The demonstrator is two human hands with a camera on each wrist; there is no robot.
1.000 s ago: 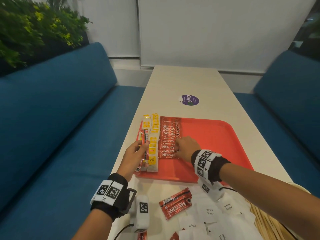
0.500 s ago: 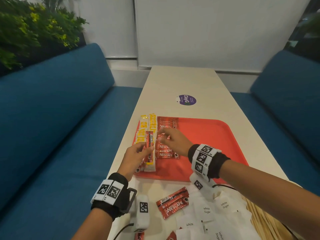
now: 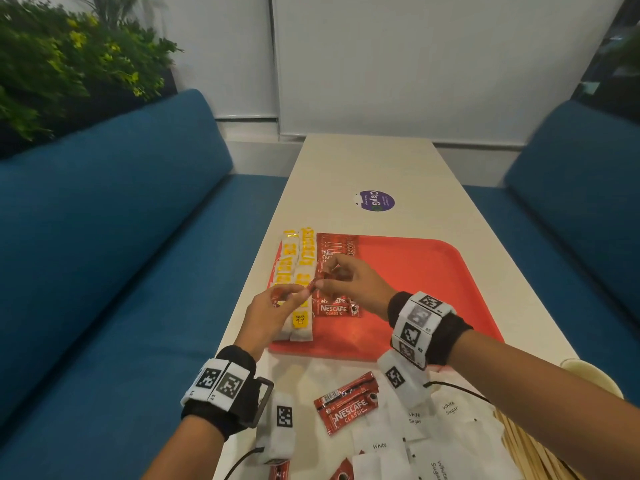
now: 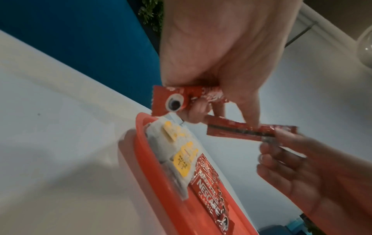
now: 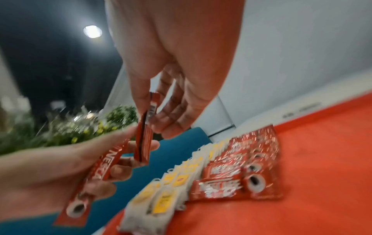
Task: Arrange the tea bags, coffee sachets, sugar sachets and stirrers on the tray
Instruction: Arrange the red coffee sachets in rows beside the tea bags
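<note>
Blue padded benches flank a long pale table [image 3: 367, 168] where a glossy red plastic tray [image 3: 433, 271] with rounded corners sits. On its left side two rows of soft white tea bags [image 3: 294, 268] with yellow tags are laid out, and beside them a shingled row of shiny red foil coffee sachets [image 3: 337, 304]. The job looks roughly half done: loose coffee sachets [image 3: 348, 403], flat white paper sugar sachets [image 3: 412, 417] and thin wooden stirrers [image 3: 526, 448] lie on the table near the body, off the tray. Above the tea bags, the left hand [image 3: 273, 315] grips a red sachet [image 4: 177, 97], while the right hand [image 3: 356, 285] pinches another sachet [image 5: 145, 127] between thumb and fingers, apparently bound for the coffee row.
</note>
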